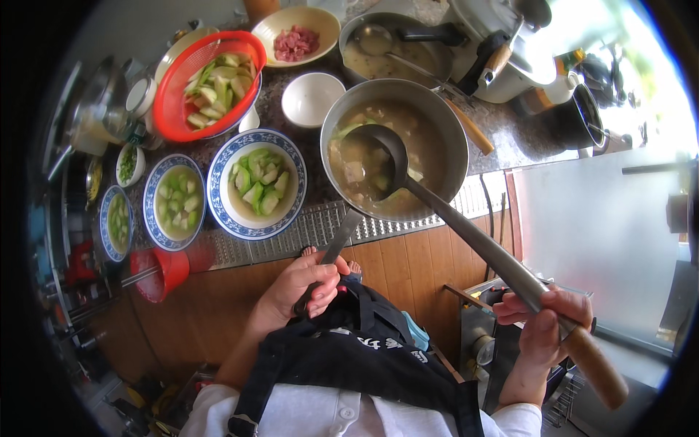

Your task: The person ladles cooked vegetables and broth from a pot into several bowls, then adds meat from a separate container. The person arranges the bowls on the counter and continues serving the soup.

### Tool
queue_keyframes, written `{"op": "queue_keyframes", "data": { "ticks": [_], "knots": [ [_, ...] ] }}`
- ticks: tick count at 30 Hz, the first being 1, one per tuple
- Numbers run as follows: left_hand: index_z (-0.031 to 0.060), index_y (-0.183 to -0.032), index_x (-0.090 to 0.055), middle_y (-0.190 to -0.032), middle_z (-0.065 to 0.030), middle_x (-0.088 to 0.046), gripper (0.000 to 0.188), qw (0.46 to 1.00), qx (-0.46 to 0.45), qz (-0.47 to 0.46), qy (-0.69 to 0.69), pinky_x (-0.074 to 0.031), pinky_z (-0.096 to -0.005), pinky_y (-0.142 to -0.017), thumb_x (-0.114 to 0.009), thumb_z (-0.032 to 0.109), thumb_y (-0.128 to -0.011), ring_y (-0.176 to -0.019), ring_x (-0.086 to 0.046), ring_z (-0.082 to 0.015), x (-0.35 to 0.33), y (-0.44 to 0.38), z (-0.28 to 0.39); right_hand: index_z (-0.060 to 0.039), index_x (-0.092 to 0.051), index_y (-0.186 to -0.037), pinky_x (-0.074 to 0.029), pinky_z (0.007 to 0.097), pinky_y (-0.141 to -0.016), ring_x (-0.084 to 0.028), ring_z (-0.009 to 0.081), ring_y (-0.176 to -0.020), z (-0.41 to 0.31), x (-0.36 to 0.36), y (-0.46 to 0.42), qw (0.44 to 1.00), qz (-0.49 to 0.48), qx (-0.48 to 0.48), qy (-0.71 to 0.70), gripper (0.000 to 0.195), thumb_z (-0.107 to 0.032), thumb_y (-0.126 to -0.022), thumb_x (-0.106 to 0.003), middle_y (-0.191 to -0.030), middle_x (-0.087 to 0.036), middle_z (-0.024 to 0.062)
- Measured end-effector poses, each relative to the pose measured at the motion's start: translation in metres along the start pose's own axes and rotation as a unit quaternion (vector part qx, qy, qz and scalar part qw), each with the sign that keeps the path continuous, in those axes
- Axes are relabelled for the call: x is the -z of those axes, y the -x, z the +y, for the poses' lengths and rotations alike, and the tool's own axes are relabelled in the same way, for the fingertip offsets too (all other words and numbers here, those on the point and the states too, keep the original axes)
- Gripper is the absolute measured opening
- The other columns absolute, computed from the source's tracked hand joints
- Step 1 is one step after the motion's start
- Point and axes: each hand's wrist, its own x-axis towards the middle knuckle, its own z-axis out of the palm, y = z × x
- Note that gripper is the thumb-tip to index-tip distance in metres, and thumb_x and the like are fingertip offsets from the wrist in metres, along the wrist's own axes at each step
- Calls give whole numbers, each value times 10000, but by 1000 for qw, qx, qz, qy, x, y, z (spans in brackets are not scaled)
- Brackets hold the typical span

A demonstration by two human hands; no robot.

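Observation:
My left hand [312,281] grips the flat metal handle [343,235] of a saucepan [461,164]. Cloudy soup with pale chunks and green slices of vegetable [431,136] fills much of the pan. Closed round the shaft of a big ladle [475,232], my right hand [546,322] is just above its wooden grip end. The dark ladle bowl [382,145] is in the pan, partly full of soup. Left of the pan stands a blue-and-white patterned bowl [299,180] of green vegetable slices in broth, with two like bowls [148,202] [104,229] further left.
A red plastic strainer [164,109] of cut vegetables, a bowl [327,27] of diced raw meat and a small white bowl [312,99] stand behind. A wider pan [355,54] holds soup and another ladle [374,39]. At left a red bucket [175,273] sits below the counter's grated edge [284,240].

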Motion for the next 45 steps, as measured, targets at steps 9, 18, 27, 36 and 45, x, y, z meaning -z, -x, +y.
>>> {"op": "queue_keyframes", "data": {
  "ticks": [9,18,27,36,45],
  "knots": [
    [-10,-1005,-521,-510,-19,-433,204,1000,-12,-6,-1,-360,-220,-324,-461,167,-924,-364,-416,-94,-3,-1,1,-22,-540,-1019,-585,361,-550,-686,308,-687,-4,10,1,999,-5,-17,-34,266,-169,-838,-668,-790,-648,256],
    [-24,-989,-521,-504,-11,-429,216,1000,-19,-4,-20,-357,-222,-324,-456,171,-923,-350,-409,-93,-7,-2,-2,-105,-552,-1002,-556,286,-547,-688,242,-639,-28,11,0,969,-156,105,157,275,-108,-769,-699,-752,-667,156],
    [-28,-980,-511,-500,-9,-426,207,999,-51,6,10,-339,-213,-308,-459,164,-922,-347,-397,-87,-3,-5,-14,-179,-542,-1018,-519,255,-467,-678,203,-590,-35,7,14,913,-206,223,272,194,-284,-865,-599,-699,-673,108],
    [-27,-979,-510,-505,-6,-434,213,997,-76,27,-12,-334,-210,-314,-452,172,-928,-346,-395,-82,-8,-5,-16,-234,-551,-1007,-490,255,-459,-648,182,-546,-42,15,27,902,-236,224,282,170,-276,-853,-610,-692,-658,95],
    [-23,-983,-524,-524,-6,-449,224,995,-91,27,-16,-339,-206,-316,-432,177,-942,-355,-408,-77,-9,-4,-15,-21,-496,-1000,-517,248,-373,-648,231,-500,11,31,11,995,96,-3,-30,255,-270,-945,-476,-677,-641,194]
  ]
}}
